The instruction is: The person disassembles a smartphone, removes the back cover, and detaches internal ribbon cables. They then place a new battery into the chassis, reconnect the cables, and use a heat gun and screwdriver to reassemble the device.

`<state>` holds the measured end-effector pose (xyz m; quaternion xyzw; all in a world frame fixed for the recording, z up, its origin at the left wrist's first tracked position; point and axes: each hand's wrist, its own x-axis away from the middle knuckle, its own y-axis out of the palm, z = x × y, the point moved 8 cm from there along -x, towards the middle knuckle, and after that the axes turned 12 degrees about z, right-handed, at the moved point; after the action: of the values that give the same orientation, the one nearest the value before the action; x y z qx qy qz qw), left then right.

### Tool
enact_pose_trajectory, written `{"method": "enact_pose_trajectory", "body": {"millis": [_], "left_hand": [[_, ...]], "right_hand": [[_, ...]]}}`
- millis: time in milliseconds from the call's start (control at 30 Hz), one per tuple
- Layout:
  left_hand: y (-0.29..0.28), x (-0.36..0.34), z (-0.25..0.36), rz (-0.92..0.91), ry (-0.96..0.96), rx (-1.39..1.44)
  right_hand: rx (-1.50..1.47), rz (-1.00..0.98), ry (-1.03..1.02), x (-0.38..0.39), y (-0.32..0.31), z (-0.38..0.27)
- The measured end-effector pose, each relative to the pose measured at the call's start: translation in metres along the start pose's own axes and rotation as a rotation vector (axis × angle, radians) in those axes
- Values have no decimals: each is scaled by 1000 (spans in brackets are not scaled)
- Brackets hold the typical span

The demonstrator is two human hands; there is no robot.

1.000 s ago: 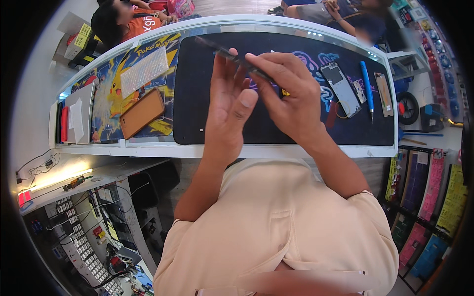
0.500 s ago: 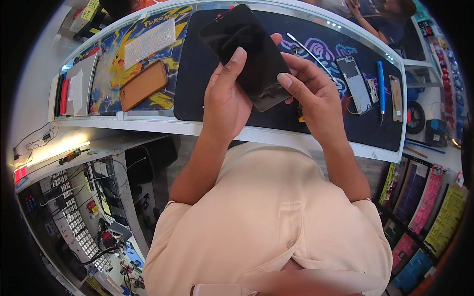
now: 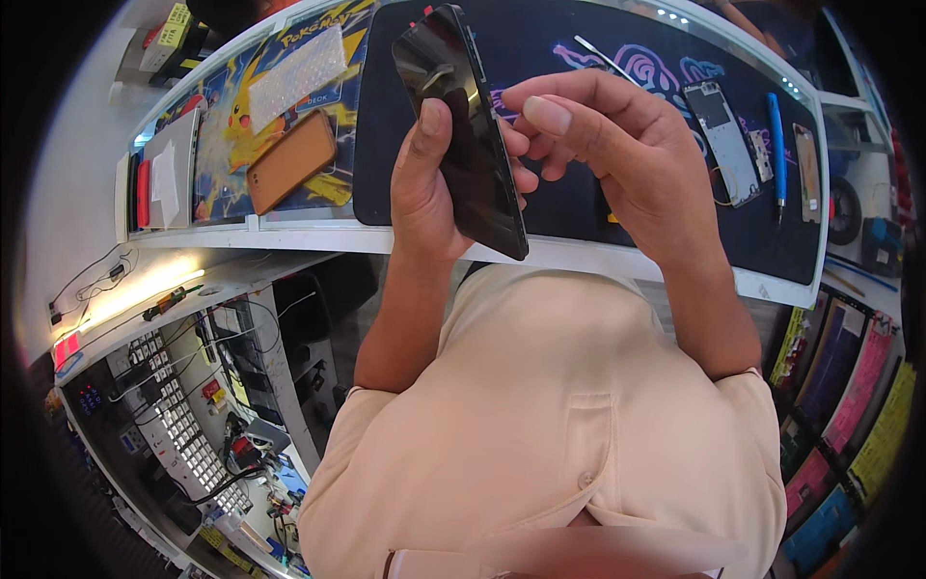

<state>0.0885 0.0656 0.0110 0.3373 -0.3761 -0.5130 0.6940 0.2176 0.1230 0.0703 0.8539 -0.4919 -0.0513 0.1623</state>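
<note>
A black smartphone (image 3: pixel 468 145) stands tilted over the dark work mat, its glossy screen turned left and its side edge with buttons facing right. Small red tabs stick out at its top left. My left hand (image 3: pixel 424 193) is closed around it, thumb on the screen side and fingertips showing past the right edge. Just right of that edge is my right hand (image 3: pixel 641 150), thumb and forefinger brought together and the other fingers curled. Whether something small sits between them is hidden.
Right on the mat (image 3: pixel 386 116) lie a metal pry tool (image 3: pixel 603 58), an opened phone frame (image 3: pixel 723 145), a blue pen-like tool (image 3: pixel 777 145) and a flat brown part (image 3: pixel 806 174). Leftward are a brown phone case (image 3: pixel 292 162), bubble wrap (image 3: pixel 297 77) and a grey box (image 3: pixel 178 174).
The phone has been turned from screen-up to nearly edge-on, its lower end swinging nearer me. My right hand has come off the phone and drawn its thumb and forefinger together.
</note>
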Motion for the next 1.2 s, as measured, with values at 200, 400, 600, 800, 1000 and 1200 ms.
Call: {"method": "enact_pose_trajectory", "body": {"millis": [200,400,600,800,1000,1200], "left_hand": [[9,8,8,-28,9,-91],[12,8,12,-50,32,-151],[15,9,11,-50,9,-159],[16,9,10,-35,9,-190],[19,6,8,-73,9,-181],[21,6,11,-69,20,-213]], "right_hand": [[-23,-38,45,-3,9,0],[-43,-46,25,-2,11,-2],[-44,-37,42,-1,10,-2],[-46,-35,25,-1,9,-3],[-52,-28,25,0,7,-3],[-58,-40,21,-1,6,-3]]}}
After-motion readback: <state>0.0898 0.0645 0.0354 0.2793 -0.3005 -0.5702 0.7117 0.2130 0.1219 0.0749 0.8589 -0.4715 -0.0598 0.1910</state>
